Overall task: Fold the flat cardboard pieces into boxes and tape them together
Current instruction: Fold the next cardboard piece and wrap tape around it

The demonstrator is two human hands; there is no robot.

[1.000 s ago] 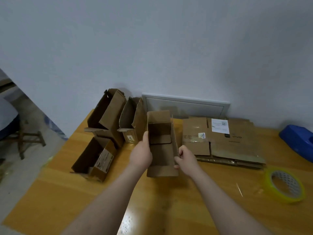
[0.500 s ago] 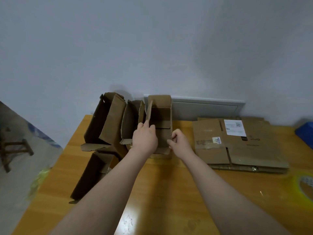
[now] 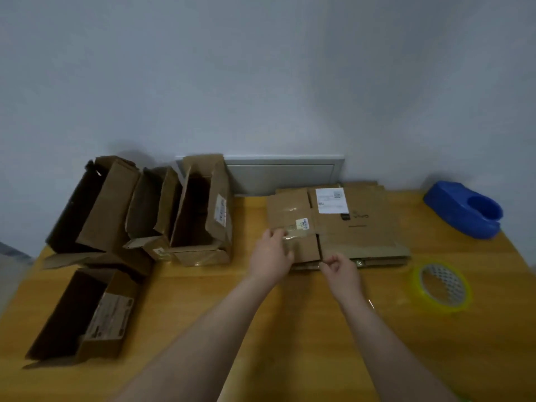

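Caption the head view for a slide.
Left hand and right hand grip the flat cardboard stack; folded boxes stand at left, tape roll at right.

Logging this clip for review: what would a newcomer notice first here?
The left hand and right hand grip the near edge of the flat cardboard stack, centre-right on the wooden table. Folded open boxes crowd its left side; a yellow-green tape roll lies far right.

Packing spot: cartons [image 3: 371, 233], tape [image 3: 416, 285], wooden table [image 3: 203, 300]
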